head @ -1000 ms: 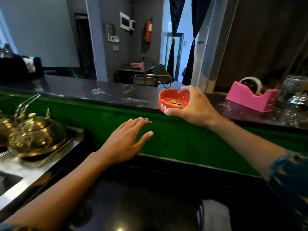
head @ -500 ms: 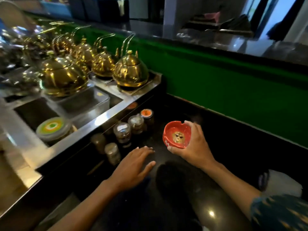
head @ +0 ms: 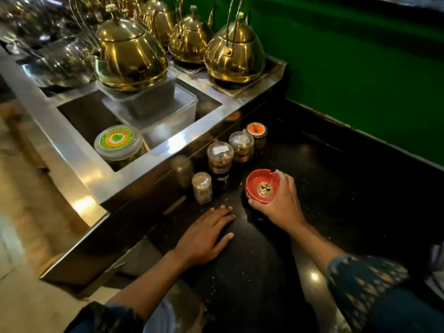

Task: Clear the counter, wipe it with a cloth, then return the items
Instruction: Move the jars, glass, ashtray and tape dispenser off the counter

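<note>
My right hand (head: 280, 205) grips a red ashtray (head: 259, 182) by its right rim, low over the black lower counter (head: 324, 188); ash and a gold foil scrap lie in its bowl. Whether the ashtray touches the counter, I cannot tell. My left hand (head: 206, 234) lies flat on the same counter, fingers straight, just left of the ashtray. Several small spice jars (head: 219, 159) stand in a row along the counter's left edge, close in front of both hands.
A steel unit (head: 72, 150) to the left carries brass teapots (head: 131, 51), a clear plastic tub (head: 165, 114) and a lidded jar (head: 115, 143) in its well. A green wall (head: 360, 68) bounds the counter behind. A white cloth (head: 436, 267) shows at the right edge.
My right hand has brought the red ashtray down from the upper bar counter to the black lower counter. The view has swung down and left. My left hand has settled onto the counter.
</note>
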